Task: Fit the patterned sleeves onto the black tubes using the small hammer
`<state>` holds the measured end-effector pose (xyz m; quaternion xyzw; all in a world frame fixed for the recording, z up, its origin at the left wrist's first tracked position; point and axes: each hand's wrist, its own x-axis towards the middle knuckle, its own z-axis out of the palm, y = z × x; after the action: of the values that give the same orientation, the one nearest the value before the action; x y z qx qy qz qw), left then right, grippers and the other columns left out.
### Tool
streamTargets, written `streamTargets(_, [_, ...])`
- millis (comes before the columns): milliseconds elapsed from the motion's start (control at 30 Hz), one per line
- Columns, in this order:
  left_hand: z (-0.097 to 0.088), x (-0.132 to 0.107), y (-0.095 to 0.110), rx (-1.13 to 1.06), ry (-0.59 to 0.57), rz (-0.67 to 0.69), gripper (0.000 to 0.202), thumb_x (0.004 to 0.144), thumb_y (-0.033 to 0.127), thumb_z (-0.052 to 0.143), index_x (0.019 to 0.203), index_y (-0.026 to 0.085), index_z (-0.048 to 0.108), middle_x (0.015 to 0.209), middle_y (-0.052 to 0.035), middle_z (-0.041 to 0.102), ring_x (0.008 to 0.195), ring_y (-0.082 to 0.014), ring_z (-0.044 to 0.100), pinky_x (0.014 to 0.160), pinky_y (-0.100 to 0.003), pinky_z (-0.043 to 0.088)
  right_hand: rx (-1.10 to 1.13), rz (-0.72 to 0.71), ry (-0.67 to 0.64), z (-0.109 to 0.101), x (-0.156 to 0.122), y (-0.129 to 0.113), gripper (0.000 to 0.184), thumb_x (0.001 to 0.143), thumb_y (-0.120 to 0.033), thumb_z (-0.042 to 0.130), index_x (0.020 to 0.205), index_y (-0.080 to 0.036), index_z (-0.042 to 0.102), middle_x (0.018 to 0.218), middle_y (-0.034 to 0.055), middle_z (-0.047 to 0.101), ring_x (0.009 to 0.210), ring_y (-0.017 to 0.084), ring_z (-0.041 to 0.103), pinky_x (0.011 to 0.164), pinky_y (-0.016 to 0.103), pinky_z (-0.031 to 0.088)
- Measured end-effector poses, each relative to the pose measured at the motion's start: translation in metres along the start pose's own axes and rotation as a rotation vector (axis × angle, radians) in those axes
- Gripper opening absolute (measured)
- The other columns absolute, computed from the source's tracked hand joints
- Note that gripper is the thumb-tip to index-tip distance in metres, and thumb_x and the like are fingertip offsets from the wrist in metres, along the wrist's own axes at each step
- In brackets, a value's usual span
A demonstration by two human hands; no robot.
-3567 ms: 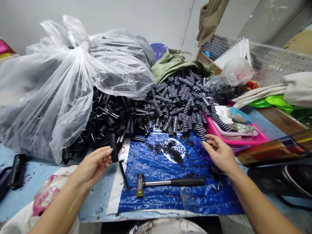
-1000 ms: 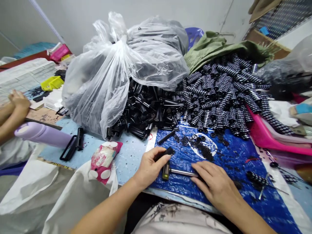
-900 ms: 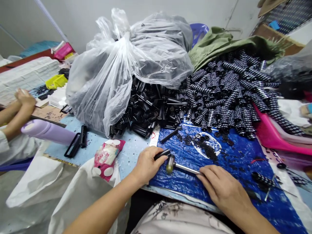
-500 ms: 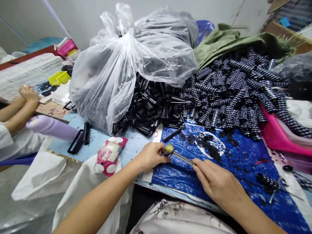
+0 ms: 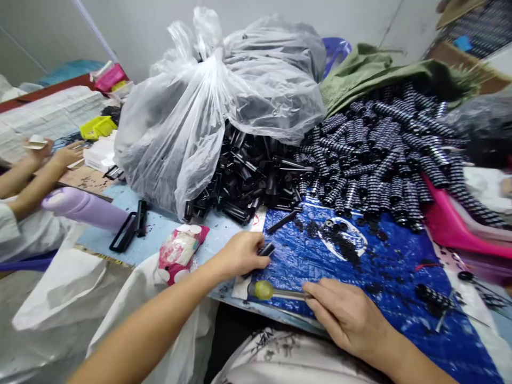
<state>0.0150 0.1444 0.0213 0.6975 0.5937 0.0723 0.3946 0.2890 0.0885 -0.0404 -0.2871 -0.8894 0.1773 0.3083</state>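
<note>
My left hand (image 5: 242,256) is closed around a short black tube-like part (image 5: 266,249) and rests by the left edge of the blue plastic sheet (image 5: 292,272). In my right hand (image 5: 350,314) is a small mallet (image 5: 264,290) with a translucent yellow face and a metal handle. Its head lies low over the table's front edge, just below and apart from the black part. Beyond my left hand one loose black part (image 5: 282,222) lies on the sheet. Small black discs and bits (image 5: 348,248) are scattered to its right.
Behind are a heap of black plastic parts (image 5: 248,181), a big clear plastic bag (image 5: 176,128) and a pile of checkered black rollers (image 5: 372,154). A pink bin (image 5: 448,213) is at right. A lilac bottle (image 5: 86,208) and pink packet (image 5: 180,250) stand left, near a co-worker's hands (image 5: 66,157).
The mallet has dropped toward me and left, away from the part in my left hand. My left hand has moved slightly left. The co-worker's hands have come apart, one lifting a small pale piece.
</note>
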Motion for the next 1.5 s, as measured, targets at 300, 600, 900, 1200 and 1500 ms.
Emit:
streamTargets(300, [-0.069,-0.081,-0.023,0.115,-0.181,-0.129,0.028,0.082,0.048,0.066,0.094,0.023,0.071,0.081,-0.0002,0.065,0.073,-0.0163,0.056,0.066,-0.023,0.043,-0.116,0.242,-0.041,-0.018,-0.021,0.033,0.019,0.095,-0.037,0.061,0.102,-0.02,0.067,0.094,0.0075,0.068,0.083,0.02,0.064,0.074,0.033,0.052])
streamTargets(600, [0.028,0.07,0.038,0.581,0.247,-0.005,0.021,0.096,0.026,0.048,0.099,0.013,0.065,0.104,-0.0168,0.068,0.101,-0.0309,0.063,0.083,-0.037,0.046,-0.532,0.918,0.228,-0.079,0.04,0.124,0.041,0.097,-0.048,0.046,0.117,-0.014,0.056,0.093,0.0147,0.07,0.08,0.03,0.068,0.072,0.039,0.047])
streamTargets(900, [0.03,0.072,0.017,0.195,0.306,-0.016,0.023,0.096,0.035,0.049,0.095,0.019,0.066,0.08,-0.0024,0.069,0.075,-0.0182,0.064,0.067,-0.027,0.043,-0.534,1.022,0.093,-0.08,0.058,0.165,0.04,0.091,-0.036,0.055,0.125,-0.016,0.051,0.096,0.0164,0.071,0.085,0.036,0.07,0.076,0.046,0.049])
streamTargets(1200, [0.046,0.028,0.019,-0.597,0.196,-0.008,0.037,0.086,0.052,0.061,0.095,0.017,0.067,0.071,-0.0017,0.065,0.056,-0.0132,0.054,0.055,-0.025,0.041,-0.079,0.652,0.304,-0.074,0.0,0.114,0.033,0.089,-0.046,0.064,0.112,-0.024,0.055,0.099,0.0027,0.068,0.087,0.017,0.068,0.077,0.026,0.054])
streamTargets(1500, [0.051,0.013,0.052,-1.281,0.056,-0.186,0.048,0.07,0.051,0.08,0.084,0.017,0.049,0.073,-0.0013,0.067,0.041,-0.0033,0.045,0.039,-0.014,0.025,0.243,0.581,0.489,-0.062,0.002,0.062,0.023,0.083,-0.037,0.073,0.099,-0.022,0.068,0.092,0.003,0.068,0.078,0.015,0.065,0.073,0.026,0.055])
